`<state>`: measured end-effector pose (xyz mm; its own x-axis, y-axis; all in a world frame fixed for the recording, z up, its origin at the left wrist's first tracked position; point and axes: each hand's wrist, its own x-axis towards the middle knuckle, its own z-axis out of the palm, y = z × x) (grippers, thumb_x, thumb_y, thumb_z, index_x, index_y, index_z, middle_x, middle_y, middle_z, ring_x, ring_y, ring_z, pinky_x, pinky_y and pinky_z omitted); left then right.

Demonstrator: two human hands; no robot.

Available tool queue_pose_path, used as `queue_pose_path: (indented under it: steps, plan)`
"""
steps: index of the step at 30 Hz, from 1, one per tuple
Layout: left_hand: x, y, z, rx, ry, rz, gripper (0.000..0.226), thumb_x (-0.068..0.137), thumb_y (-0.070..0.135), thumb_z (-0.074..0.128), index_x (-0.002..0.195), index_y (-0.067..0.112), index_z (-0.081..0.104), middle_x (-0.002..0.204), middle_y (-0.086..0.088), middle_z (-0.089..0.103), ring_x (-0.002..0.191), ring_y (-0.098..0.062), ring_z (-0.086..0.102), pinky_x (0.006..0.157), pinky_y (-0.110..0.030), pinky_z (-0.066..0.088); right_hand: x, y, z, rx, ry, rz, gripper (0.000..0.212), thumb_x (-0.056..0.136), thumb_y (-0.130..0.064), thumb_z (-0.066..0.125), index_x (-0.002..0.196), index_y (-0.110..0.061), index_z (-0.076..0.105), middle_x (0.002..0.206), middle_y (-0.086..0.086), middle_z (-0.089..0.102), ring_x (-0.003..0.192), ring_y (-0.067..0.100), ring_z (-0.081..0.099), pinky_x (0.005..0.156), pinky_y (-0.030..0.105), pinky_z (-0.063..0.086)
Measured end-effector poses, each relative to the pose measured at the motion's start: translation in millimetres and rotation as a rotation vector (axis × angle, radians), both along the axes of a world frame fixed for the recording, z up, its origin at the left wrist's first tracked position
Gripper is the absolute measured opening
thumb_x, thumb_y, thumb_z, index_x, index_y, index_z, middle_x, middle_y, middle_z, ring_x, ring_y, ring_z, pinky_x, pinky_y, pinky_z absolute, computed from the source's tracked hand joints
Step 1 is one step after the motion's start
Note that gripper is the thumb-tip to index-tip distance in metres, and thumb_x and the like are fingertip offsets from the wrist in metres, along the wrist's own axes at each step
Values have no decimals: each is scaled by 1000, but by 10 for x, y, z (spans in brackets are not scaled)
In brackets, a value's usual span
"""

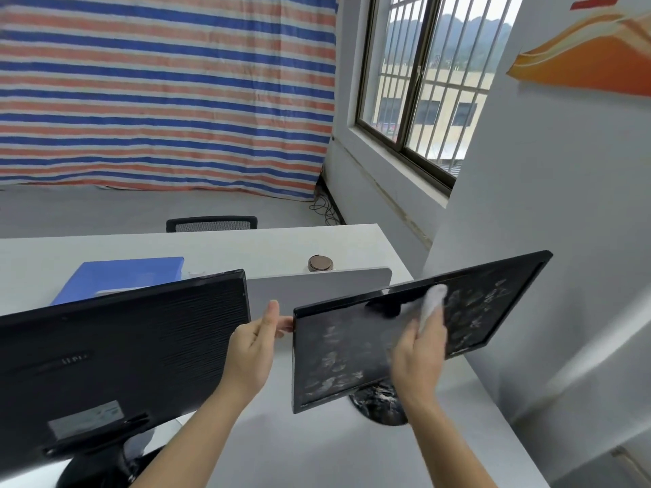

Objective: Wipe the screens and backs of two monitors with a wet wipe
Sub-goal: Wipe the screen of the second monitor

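Right of the back-turned monitor (119, 353), smeared monitor (352, 353) on white surface (317, 445): left hand (255, 350) grips its edge, right hand (421, 350) presses wet wipe (431, 304) to screen; striped tarp (165, 89), barred window (422, 82) behind.

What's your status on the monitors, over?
Right hand pressing wet wipe on right monitor screen, smears remain. Left hand steadies its edge. Left monitor back-facing. Nothing obstructing.

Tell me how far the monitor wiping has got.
Nothing looks finished. In hand: the right hand rubs the wet wipe over the right monitor screen, which is covered in smears, while the left hand steadies its edge. Left: its back and the left monitor, seen from behind.
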<state>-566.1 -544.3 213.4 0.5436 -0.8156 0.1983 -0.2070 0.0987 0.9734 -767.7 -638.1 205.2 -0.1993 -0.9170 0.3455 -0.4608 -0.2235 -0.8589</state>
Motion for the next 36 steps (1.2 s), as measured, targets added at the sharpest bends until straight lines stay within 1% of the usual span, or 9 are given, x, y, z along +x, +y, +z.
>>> queue_pose_path:
  steps: [4,8,13,16,18,20,24,29,36]
  plan:
    - [23,-16,6,12,-44,61,53,94,52,40,86,17,79,83,9,77,83,-2,68,75,-7,45,582,508,-298,-99,402,331,74,100,-13,40,157,-27,-6,119,1,44,81,22,52,65,26,37]
    - [43,-50,16,33,39,60,50,97,47,44,80,13,77,75,0,76,78,-12,71,72,-17,50,724,767,-461,-255,667,649,68,91,-20,52,148,-42,23,96,1,50,69,26,54,51,28,35]
    - [10,-20,27,31,-4,44,39,97,51,45,83,31,76,82,9,75,80,-5,68,79,-18,46,290,435,-350,-140,-18,298,45,99,-29,39,142,-41,42,98,-8,51,82,2,54,67,21,44]
    - [39,1,56,69,-48,30,44,91,68,44,70,42,73,73,4,58,69,-10,53,74,-24,44,229,186,-181,-32,-234,-14,53,103,-16,42,152,-29,28,105,-3,46,88,-1,51,72,24,44]
    - [-1,2,120,69,-82,17,52,92,64,49,57,29,64,60,10,54,63,-9,50,70,-27,43,399,260,-130,-31,-119,11,63,101,-9,45,156,-21,17,114,3,40,89,11,52,79,29,47]
    - [-64,-32,178,60,-137,34,38,89,57,54,67,29,70,65,16,66,72,-4,61,76,-27,46,645,489,-245,-110,130,210,71,97,-6,49,156,-18,13,131,12,37,102,26,49,81,30,45]
    - [-66,-118,161,42,-205,96,37,91,52,56,72,25,71,62,14,65,68,-8,61,70,-34,48,836,824,-508,-195,575,651,83,90,-10,47,155,-34,0,133,6,43,94,29,55,61,33,42]
    - [-70,-187,104,13,-266,96,30,100,44,48,91,34,74,94,13,71,98,-12,63,88,-39,50,390,408,-409,-406,747,518,68,81,-17,56,146,-28,39,102,6,56,71,21,58,51,28,47]
    - [-128,-256,143,42,-346,230,37,99,47,37,105,34,72,100,18,68,108,-14,54,91,-33,43,-462,-600,-308,-372,803,271,89,67,4,75,142,-26,39,103,15,57,72,29,57,49,34,46]
